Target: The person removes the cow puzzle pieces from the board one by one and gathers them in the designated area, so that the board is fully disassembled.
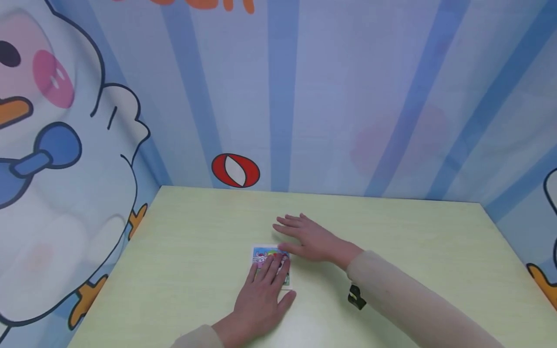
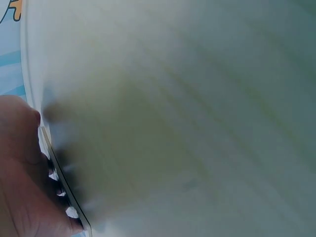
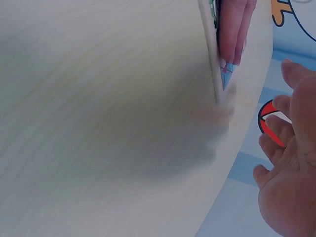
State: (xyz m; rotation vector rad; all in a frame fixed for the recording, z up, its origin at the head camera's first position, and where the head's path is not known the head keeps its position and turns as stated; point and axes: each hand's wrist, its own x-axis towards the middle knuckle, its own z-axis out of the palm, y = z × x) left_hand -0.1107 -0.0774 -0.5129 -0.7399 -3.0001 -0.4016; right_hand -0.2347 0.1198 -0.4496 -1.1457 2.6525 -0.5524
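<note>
A small square board (image 1: 266,251) with a white border and a bright cartoon picture lies on the table. My left hand (image 1: 260,302) rests on it, fingers straight and slightly spread, covering much of the print; the thumb reaches past the near right corner. In the left wrist view the board's thin edge (image 2: 65,180) shows beside the hand. My right hand (image 1: 310,239) is held over the table by the board's far right corner, fingers extended and nothing in its grasp. The right wrist view shows this palm (image 3: 291,173) raised above the surface, with its shadow below.
The pale yellow table (image 1: 404,261) runs back to a blue striped backdrop (image 1: 326,96) printed with a red and white ball (image 1: 250,171). A large cartoon bird (image 1: 87,203) covers the left side panel. A black strap piece (image 1: 357,297) hangs by the right sleeve (image 1: 404,295).
</note>
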